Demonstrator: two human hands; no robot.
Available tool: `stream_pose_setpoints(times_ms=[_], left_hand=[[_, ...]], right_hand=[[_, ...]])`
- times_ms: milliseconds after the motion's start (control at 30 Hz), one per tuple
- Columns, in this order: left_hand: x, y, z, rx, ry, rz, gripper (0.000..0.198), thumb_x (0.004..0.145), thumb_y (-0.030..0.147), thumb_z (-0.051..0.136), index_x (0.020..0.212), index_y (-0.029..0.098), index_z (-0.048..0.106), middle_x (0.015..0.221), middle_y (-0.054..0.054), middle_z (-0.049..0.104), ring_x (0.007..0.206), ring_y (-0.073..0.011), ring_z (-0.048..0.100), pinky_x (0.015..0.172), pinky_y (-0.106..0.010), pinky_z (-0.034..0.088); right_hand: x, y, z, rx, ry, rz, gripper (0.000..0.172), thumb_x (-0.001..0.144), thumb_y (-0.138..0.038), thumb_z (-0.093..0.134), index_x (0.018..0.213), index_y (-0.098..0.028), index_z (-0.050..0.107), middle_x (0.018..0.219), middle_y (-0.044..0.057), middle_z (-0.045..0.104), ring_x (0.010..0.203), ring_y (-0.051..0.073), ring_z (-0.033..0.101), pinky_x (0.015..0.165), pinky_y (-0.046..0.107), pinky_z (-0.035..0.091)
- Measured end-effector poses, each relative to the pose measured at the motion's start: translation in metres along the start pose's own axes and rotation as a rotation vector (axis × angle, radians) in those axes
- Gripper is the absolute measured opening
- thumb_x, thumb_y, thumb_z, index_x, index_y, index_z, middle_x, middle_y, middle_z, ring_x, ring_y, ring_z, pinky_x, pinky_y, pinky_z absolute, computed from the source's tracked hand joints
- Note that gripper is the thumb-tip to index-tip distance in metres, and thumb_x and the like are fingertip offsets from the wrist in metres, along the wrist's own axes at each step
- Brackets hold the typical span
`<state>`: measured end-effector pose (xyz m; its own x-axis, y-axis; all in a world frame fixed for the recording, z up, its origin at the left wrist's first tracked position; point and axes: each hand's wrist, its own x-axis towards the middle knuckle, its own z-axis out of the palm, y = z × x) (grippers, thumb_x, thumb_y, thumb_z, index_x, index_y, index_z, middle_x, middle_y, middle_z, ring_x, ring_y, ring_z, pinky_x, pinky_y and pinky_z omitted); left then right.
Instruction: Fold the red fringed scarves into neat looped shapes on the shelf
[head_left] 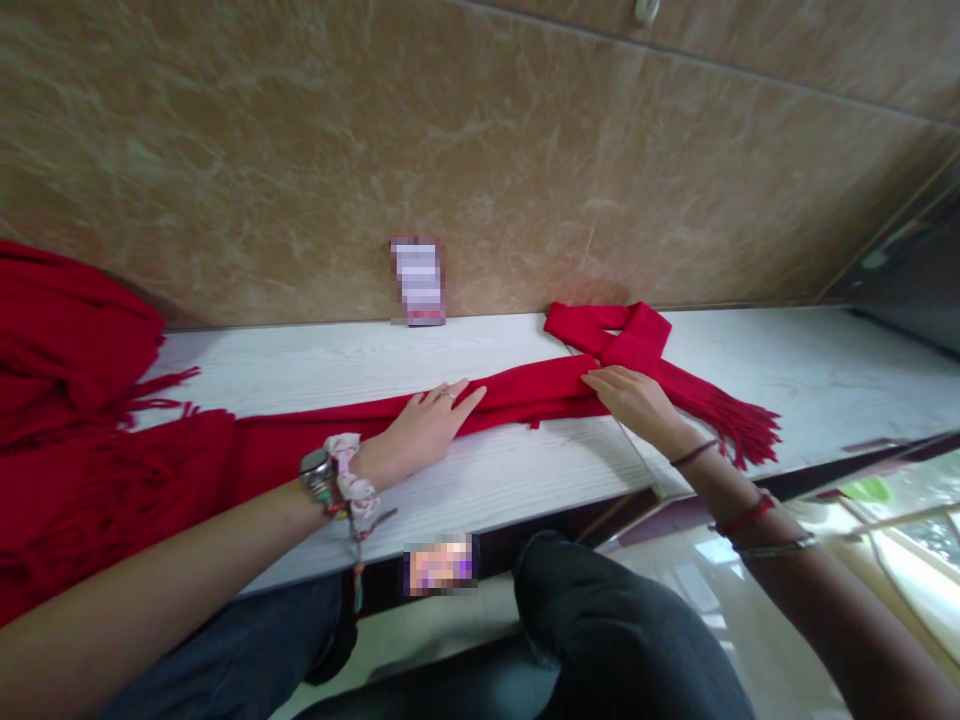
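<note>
A long red scarf [536, 385] lies folded lengthwise into a strip along a white wood-grain counter. My left hand [424, 425] rests on the middle of this strip, fingers stretched out and thumb apart. My right hand [637, 400] touches the strip's right end; its fingers are extended over the edge, and the thumb is mostly hidden. Just beyond it is a second red scarf [637, 340], looped across itself, with its fringe [750, 430] spread to the right. At the left, a heap of red fringed fabric [60, 350] adjoins the strip.
The white counter [765, 350] runs along a brown marbled tile wall [480, 130]. A small blurred card [418, 282] leans against the wall. Another blurred picture [440, 565] is below the counter's front edge, near my legs [600, 620]. A dark object [915, 270] stands at the far right.
</note>
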<state>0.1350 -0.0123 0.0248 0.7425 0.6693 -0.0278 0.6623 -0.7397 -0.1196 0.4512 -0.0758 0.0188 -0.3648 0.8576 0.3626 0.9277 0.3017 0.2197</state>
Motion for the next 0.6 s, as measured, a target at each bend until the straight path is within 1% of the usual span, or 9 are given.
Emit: stream_pose_setpoints(times_ms=[67,133,200,267,333,367,433,500,600], left_hand=[[-0.007,-0.019,0.000,0.027,0.008,0.004,0.063,0.082,0.002,0.031,0.141,0.024,0.032,0.144,-0.010,0.038,0.123,-0.0249,0.046,0.095,-0.038,0.040],[-0.014,-0.041,-0.005,0.030,0.033,-0.032,0.059,0.084,0.003,0.026,0.138,0.025,0.038,0.137,-0.010,0.047,0.114,-0.0249,0.054,0.089,-0.038,0.043],[-0.020,-0.061,-0.012,0.051,0.100,-0.092,0.057,0.085,0.005,0.025,0.136,0.023,0.042,0.131,-0.009,0.053,0.110,-0.0253,0.056,0.088,-0.039,0.043],[-0.023,-0.073,-0.019,0.093,0.193,-0.141,0.055,0.086,0.007,0.024,0.135,0.022,0.044,0.130,-0.008,0.053,0.114,-0.0251,0.052,0.093,-0.039,0.040],[-0.024,-0.075,-0.019,0.107,0.237,-0.149,0.055,0.085,0.007,0.025,0.135,0.022,0.044,0.133,-0.007,0.050,0.119,-0.0244,0.048,0.097,-0.039,0.036],[-0.024,-0.073,-0.017,0.091,0.215,-0.128,0.057,0.084,0.005,0.027,0.135,0.022,0.044,0.135,-0.008,0.049,0.120,-0.0239,0.047,0.098,-0.038,0.036],[-0.025,-0.065,-0.008,0.044,0.120,-0.075,0.061,0.080,0.000,0.028,0.135,0.022,0.043,0.138,-0.008,0.046,0.122,-0.0228,0.046,0.097,-0.037,0.038],[-0.030,-0.058,0.002,0.038,0.069,-0.059,0.063,0.080,0.001,0.032,0.138,0.023,0.039,0.142,-0.009,0.040,0.128,-0.0233,0.040,0.099,-0.039,0.035],[-0.050,-0.058,0.010,0.093,0.137,-0.197,0.064,0.083,0.019,0.047,0.144,0.022,0.028,0.149,-0.010,0.026,0.137,-0.0317,0.022,0.106,-0.051,0.022]], right_hand=[[0.002,0.005,-0.001,0.052,0.039,0.081,0.034,0.090,-0.012,0.036,0.114,-0.010,0.061,0.109,0.014,0.067,0.095,0.021,0.063,0.082,0.031,0.050],[0.000,0.009,-0.003,0.092,0.096,0.171,0.035,0.090,-0.013,0.035,0.115,-0.011,0.059,0.108,0.013,0.067,0.092,0.020,0.065,0.078,0.031,0.052],[-0.004,0.011,-0.003,0.115,0.146,0.211,0.036,0.090,-0.014,0.034,0.116,-0.012,0.058,0.110,0.013,0.067,0.094,0.020,0.065,0.079,0.031,0.052],[-0.010,0.010,-0.002,0.120,0.165,0.211,0.037,0.089,-0.013,0.034,0.117,-0.012,0.058,0.115,0.014,0.064,0.100,0.021,0.063,0.082,0.033,0.052],[-0.016,0.007,0.001,0.119,0.136,0.198,0.039,0.087,-0.010,0.033,0.118,-0.011,0.058,0.120,0.015,0.061,0.105,0.021,0.061,0.085,0.033,0.052],[-0.019,0.005,0.003,0.116,0.110,0.193,0.040,0.086,-0.009,0.033,0.118,-0.010,0.058,0.121,0.015,0.061,0.106,0.021,0.061,0.085,0.032,0.052],[-0.023,0.002,0.007,0.111,0.062,0.188,0.042,0.084,-0.007,0.033,0.118,-0.010,0.058,0.122,0.015,0.060,0.106,0.021,0.061,0.087,0.032,0.052],[-0.024,0.000,0.009,0.100,0.026,0.186,0.045,0.082,-0.006,0.033,0.120,-0.010,0.057,0.124,0.015,0.058,0.106,0.021,0.061,0.087,0.033,0.052],[-0.025,0.002,0.009,0.058,-0.032,0.169,0.052,0.079,-0.005,0.035,0.127,-0.014,0.053,0.133,0.014,0.051,0.101,0.023,0.063,0.081,0.035,0.055]])
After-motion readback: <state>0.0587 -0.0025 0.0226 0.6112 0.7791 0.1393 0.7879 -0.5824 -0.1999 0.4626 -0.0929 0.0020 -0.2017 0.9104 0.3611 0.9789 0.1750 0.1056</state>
